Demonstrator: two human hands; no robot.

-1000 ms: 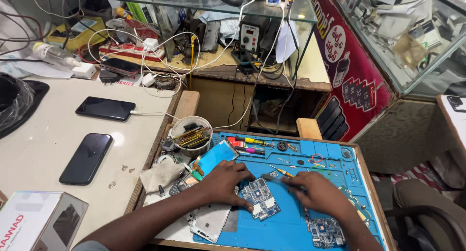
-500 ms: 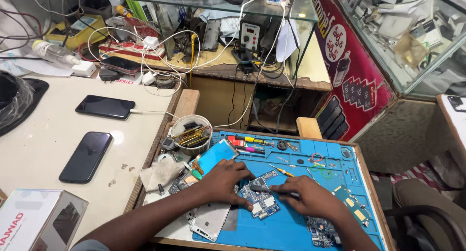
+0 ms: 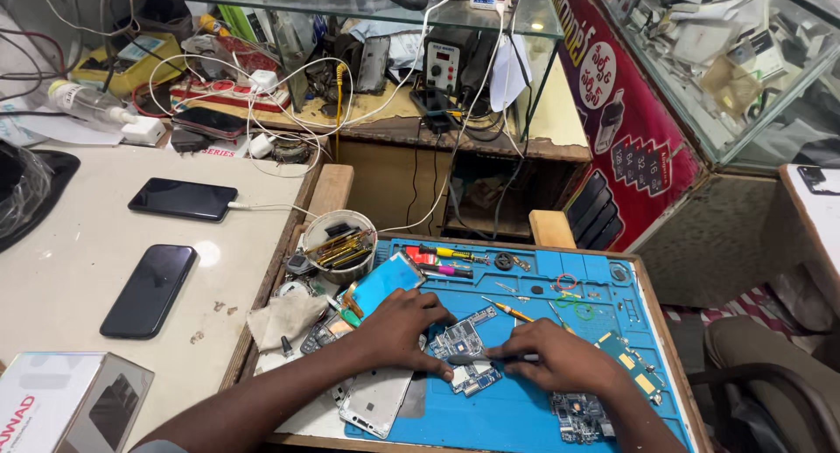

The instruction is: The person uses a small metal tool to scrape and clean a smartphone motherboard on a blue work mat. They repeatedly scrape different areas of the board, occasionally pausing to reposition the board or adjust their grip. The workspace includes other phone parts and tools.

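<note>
On a blue repair mat (image 3: 525, 409) lies a phone circuit board (image 3: 464, 352). My left hand (image 3: 398, 326) presses down on the board's left side, fingers spread over it. My right hand (image 3: 560, 357) pinches a thin dark tool (image 3: 477, 359), its tip resting on the board's lower part. A white phone frame (image 3: 376, 400) lies under my left forearm. A second circuit board (image 3: 582, 415) sits below my right hand.
A white tub of tools (image 3: 339, 243) stands at the mat's top left, with screwdrivers (image 3: 451, 253) along the top edge. Two dark phones (image 3: 149, 288) lie on the pale counter at left. Beyond are cables, a soldering station (image 3: 442, 68) and a glass cabinet.
My right hand has slid left from the lower board to the board under my left hand, bringing the tool tip onto it. My left hand stays pressed in place.
</note>
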